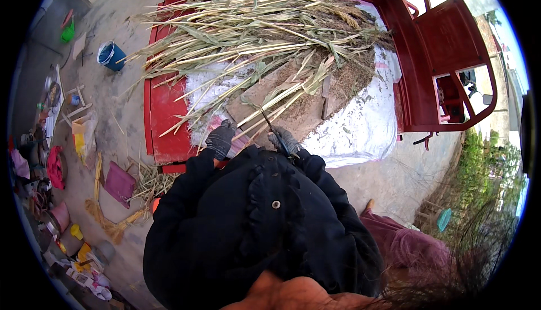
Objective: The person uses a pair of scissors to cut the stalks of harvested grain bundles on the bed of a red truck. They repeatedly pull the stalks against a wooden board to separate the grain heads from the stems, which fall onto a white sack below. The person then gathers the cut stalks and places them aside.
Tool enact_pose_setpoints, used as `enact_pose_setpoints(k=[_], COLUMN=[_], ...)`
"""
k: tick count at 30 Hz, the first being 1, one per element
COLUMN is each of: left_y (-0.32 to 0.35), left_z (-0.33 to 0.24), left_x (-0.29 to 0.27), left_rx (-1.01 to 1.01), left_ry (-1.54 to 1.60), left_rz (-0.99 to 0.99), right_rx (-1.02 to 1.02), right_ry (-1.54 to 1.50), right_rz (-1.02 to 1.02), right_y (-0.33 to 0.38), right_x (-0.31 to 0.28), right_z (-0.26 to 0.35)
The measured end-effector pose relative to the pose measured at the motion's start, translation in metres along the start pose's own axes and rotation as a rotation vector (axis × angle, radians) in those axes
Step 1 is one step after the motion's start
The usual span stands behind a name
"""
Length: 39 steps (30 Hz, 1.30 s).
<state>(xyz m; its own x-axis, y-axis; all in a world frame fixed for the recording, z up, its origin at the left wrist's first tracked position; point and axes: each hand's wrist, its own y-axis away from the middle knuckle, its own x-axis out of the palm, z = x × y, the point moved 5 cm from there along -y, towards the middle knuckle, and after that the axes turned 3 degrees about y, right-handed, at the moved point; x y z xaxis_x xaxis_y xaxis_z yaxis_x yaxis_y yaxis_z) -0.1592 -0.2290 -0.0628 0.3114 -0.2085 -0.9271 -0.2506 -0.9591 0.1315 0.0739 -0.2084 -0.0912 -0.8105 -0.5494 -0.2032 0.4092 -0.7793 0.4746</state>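
Note:
My right hand, in a grey glove, is closed round a knife with a thin dark blade that points up and away from me. The blade crosses the lower ends of several pale dry stalks. My left hand, in a dark grey glove, has its fingers curled close to the stalk ends; what it holds, if anything, is hidden. Beneath the stalks is a brown board, with loose seed and chaff scattered at its right. A big heap of stalks with leaves and seed heads lies beyond.
The heap rests on a white sheet in a red cart bed; its red cab frame rises at right. On the ground at left are a blue bucket, a purple dustpan, a broom and household clutter.

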Motion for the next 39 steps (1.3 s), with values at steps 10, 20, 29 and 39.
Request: enact_pose_setpoints(k=[10, 20, 29, 39], left_y=[0.029, 0.033, 0.048, 0.180], left_z=[-0.006, -0.019, 0.037, 0.150], left_x=[0.000, -0.011, 0.023, 0.005], left_rx=[0.128, 0.021, -0.131, -0.738], left_ry=[-0.098, 0.063, 0.653, 1.550], left_rz=[-0.062, 0.008, -0.048, -0.200], right_rx=[0.194, -0.111, -0.048, 0.452], right_ry=[0.000, 0.581, 0.524, -0.753], right_rz=[0.206, -0.066, 0.062, 0.110], right_y=[-0.024, -0.034, -0.029, -0.010], right_x=[0.001, 0.002, 0.017, 0.014], right_z=[0.020, 0.000, -0.049, -0.057])
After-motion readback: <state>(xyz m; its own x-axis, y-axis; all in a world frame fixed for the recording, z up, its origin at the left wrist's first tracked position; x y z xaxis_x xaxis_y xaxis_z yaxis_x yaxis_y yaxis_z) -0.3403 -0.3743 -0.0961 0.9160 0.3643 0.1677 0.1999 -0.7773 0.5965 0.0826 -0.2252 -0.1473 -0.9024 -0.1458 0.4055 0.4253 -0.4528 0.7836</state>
